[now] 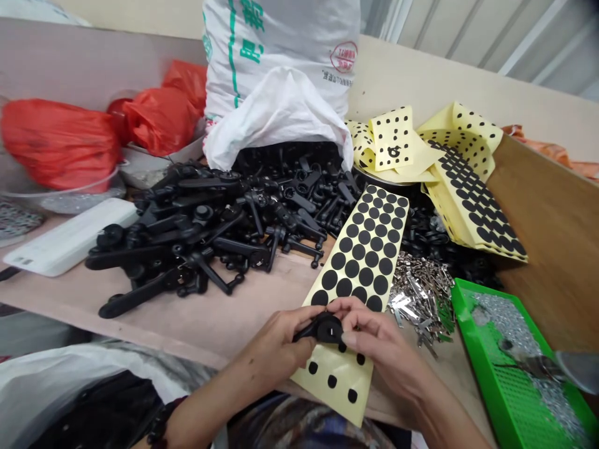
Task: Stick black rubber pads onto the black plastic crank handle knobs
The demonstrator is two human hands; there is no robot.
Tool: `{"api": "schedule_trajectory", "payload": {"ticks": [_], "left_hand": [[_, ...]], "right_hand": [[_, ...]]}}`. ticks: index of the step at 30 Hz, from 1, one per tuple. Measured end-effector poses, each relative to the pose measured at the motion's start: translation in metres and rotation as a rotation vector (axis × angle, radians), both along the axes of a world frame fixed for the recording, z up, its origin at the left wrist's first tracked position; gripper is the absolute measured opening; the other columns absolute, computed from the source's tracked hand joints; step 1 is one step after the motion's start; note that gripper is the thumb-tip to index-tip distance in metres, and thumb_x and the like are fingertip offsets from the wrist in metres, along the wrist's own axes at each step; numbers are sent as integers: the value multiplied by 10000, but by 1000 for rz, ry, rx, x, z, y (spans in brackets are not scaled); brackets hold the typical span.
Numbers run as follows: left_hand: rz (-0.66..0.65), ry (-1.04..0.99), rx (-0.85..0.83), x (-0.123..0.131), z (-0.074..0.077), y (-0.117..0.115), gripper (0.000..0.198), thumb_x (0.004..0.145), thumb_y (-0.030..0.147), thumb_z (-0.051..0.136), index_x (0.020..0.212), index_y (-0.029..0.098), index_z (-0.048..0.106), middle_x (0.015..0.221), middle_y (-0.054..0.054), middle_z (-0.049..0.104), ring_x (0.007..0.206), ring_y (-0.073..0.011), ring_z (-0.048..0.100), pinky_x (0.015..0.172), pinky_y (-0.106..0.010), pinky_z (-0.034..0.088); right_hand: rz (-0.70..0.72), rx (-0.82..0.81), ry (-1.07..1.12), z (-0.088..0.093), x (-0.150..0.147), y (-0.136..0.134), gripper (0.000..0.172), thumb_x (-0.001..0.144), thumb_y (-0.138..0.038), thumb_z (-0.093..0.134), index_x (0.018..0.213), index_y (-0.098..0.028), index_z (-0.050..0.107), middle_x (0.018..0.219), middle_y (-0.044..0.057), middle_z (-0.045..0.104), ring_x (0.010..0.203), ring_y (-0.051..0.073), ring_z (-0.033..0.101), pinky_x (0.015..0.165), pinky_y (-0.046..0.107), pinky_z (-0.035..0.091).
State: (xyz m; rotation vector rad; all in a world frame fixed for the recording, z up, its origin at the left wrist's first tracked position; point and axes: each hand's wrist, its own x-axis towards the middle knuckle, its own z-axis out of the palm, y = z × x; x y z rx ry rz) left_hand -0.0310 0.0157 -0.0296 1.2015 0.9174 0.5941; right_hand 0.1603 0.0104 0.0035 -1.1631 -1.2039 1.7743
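My left hand [276, 349] grips a black plastic handle part [322, 328] by its arm, just above the table's near edge. My right hand [381, 349] pinches the round head of the same part, fingers pressed on its top. Under both hands lies a yellow backing sheet [360, 249] covered with round black adhesive pads, its near end mostly stripped down to small dots. A big pile of black handle parts [224, 224] spills from a white sack [281, 112] behind.
A heap of small metal clips [421, 293] lies right of the sheet, beside a green tray [519, 368] of tiny screws. Used yellow sheets [458, 168] are piled at back right. Red bags [60, 143] and a white box [70, 237] sit at left.
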Motion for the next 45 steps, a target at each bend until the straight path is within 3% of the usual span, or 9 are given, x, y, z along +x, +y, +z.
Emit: {"api": "schedule_trajectory", "payload": {"ticks": [7, 13, 17, 24, 33, 40, 45], "left_hand": [[-5, 71, 6, 1, 2, -1, 545, 690, 117, 447, 1223, 160, 553, 858, -12, 606, 595, -100, 418, 535, -206, 349], [-37, 141, 75, -2, 13, -2, 567, 640, 74, 417, 1177, 149, 584, 725, 24, 542, 593, -102, 393, 518, -191, 326], [-33, 166, 79, -5, 16, -3, 486, 679, 84, 408, 1113, 169, 610, 654, 49, 466, 563, -93, 354, 483, -177, 293], [-38, 119, 24, -6, 21, -3, 356, 825, 209, 402, 1114, 164, 605, 724, 20, 540, 636, -127, 472, 574, -199, 393], [-66, 114, 51, -6, 35, -1, 338, 892, 296, 347, 974, 155, 643, 691, 11, 539, 616, -134, 477, 564, -205, 392], [-25, 133, 52, -8, 27, -3, 317, 887, 328, 393, 925, 157, 657, 654, 24, 543, 589, -130, 509, 548, -198, 399], [-9, 136, 57, -10, 27, -2, 326, 876, 291, 387, 961, 148, 666, 796, -12, 644, 706, -157, 552, 611, -211, 415]], "right_hand": [[5, -11, -26, 0, 0, 2, 226, 677, -356, 704, 602, -171, 598, 1054, 76, 501, 981, 236, 483, 795, 324, 366], [16, -11, -33, -2, 0, 2, 209, 681, -333, 700, 594, -174, 597, 1021, 68, 514, 942, 225, 483, 771, 318, 363], [24, -22, -12, -1, -1, 1, 188, 684, -306, 689, 592, -168, 599, 1025, 69, 514, 950, 225, 484, 779, 319, 353], [24, -74, 20, 3, -2, 1, 200, 662, -308, 697, 578, -164, 587, 1028, 65, 517, 939, 224, 494, 749, 305, 361], [58, -37, -28, 3, -3, 4, 185, 653, -311, 700, 585, -173, 597, 999, 61, 518, 910, 214, 488, 730, 305, 365], [47, -35, -75, 7, -8, 7, 230, 625, -346, 713, 562, -169, 579, 940, 51, 511, 822, 189, 477, 671, 289, 356], [29, -61, -70, 3, -9, 6, 219, 622, -323, 717, 559, -164, 581, 941, 48, 519, 777, 168, 468, 642, 272, 348]]}}
